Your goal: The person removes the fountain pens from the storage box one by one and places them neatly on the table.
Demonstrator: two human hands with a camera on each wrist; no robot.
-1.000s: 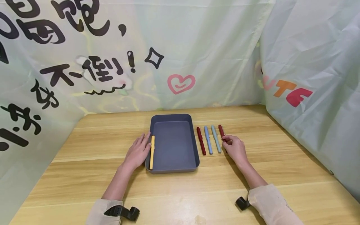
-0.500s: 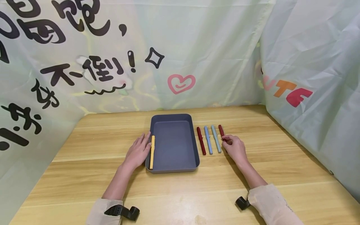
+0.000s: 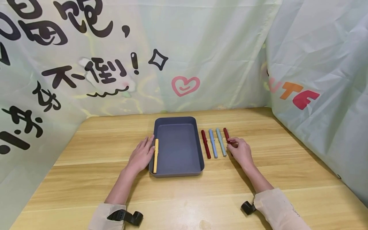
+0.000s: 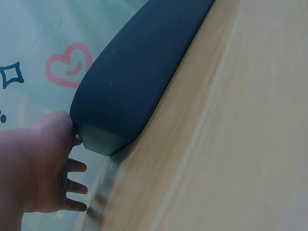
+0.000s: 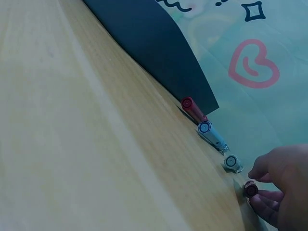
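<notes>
My left hand point(image 3: 141, 155) lies with its fingers extended along the left rim of a dark grey-blue tray point(image 3: 179, 150). In the left wrist view the thumb is against the outer wall of the tray point(image 4: 125, 77). A yellow pen point(image 3: 156, 156) lies inside the tray, along that side. Right of the tray my right hand point(image 3: 241, 152) pinches a dark red pen point(image 3: 226, 134) between thumb and fingers, covering its lower part. In the right wrist view the end of this dark red pen point(image 5: 250, 189) shows between thumb and fingertips.
Between the tray and my right hand lie another dark red pen point(image 3: 205, 144), a blue pen point(image 3: 213, 143) and a pale green pen point(image 3: 221, 142), roughly parallel. The wooden table point(image 3: 184, 201) is bounded by a printed cloth point(image 3: 218, 64) behind and at the sides.
</notes>
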